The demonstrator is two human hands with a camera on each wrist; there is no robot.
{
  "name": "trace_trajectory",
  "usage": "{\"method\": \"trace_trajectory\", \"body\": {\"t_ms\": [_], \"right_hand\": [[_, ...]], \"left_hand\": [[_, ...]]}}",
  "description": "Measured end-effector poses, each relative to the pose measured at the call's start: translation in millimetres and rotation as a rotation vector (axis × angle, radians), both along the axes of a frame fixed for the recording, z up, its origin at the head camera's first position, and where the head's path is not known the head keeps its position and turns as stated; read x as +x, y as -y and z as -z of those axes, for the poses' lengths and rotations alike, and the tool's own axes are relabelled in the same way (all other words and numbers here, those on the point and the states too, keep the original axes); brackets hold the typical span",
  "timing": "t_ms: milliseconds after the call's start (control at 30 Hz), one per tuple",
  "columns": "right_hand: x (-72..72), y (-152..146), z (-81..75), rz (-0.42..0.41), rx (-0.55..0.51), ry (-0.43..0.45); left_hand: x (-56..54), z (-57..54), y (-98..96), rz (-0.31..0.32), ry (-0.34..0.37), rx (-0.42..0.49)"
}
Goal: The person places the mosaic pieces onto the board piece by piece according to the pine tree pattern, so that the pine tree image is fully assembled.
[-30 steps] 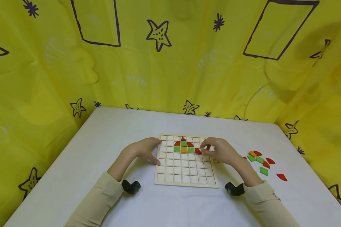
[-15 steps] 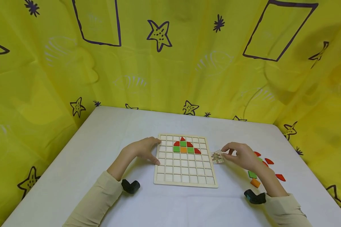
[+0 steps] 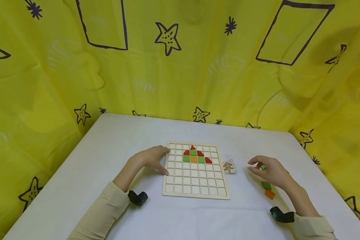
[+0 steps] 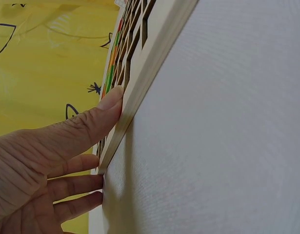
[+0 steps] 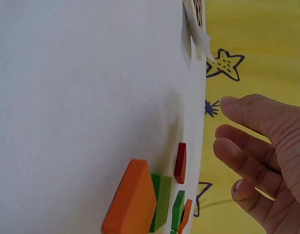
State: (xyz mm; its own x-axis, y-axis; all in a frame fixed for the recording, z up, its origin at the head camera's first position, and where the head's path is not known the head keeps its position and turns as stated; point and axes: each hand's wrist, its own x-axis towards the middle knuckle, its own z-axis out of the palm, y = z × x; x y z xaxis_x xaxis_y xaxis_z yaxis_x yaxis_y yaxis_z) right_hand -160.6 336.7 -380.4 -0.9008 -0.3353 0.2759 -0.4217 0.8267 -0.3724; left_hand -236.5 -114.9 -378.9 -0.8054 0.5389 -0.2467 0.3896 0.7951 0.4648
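Observation:
A pale wooden grid board [image 3: 195, 197] lies on the white table. Red, green and orange pieces fill part of its upper cells; an orange square [image 3: 193, 159] lies between two green ones. My left hand [image 3: 151, 159] rests at the board's left edge, fingers spread, and in the left wrist view the thumb [image 4: 101, 109] touches the frame. To the right, my right hand [image 3: 268, 170] hovers over loose pieces, fingers loosely bent, holding nothing. Below it lie a green piece [image 3: 266, 185] and an orange piece [image 3: 270, 194]; others are partly hidden by the hand.
A small patterned card [image 3: 229, 166] lies against the board's right edge, one corner lifted in the right wrist view. A red piece [image 5: 180, 163] stands out among the loose ones there. A yellow printed curtain [image 3: 180, 73] surrounds the table [image 3: 123, 133].
My right hand has moved from the board's red piece to the card, let go of the card, and gone further right over the loose pieces. My left hand has stayed put.

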Motion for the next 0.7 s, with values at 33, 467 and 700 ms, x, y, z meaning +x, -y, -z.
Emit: {"method": "trace_trajectory", "body": {"t_ms": [33,467,700], "right_hand": [[0.9,-2,0.3,0.009,-0.004,0.009],[8.9,-19,7.7,0.106,-0.022,0.170],[10.5,-25,11.3,0.114,-0.016,0.199]], "left_hand": [[-0.1,0.1,0.0,0.000,0.000,0.002],[1.6,0.2,-0.2,-0.012,0.004,0.000],[1.9,-0.8,-1.1,-0.016,0.006,0.011]]}}
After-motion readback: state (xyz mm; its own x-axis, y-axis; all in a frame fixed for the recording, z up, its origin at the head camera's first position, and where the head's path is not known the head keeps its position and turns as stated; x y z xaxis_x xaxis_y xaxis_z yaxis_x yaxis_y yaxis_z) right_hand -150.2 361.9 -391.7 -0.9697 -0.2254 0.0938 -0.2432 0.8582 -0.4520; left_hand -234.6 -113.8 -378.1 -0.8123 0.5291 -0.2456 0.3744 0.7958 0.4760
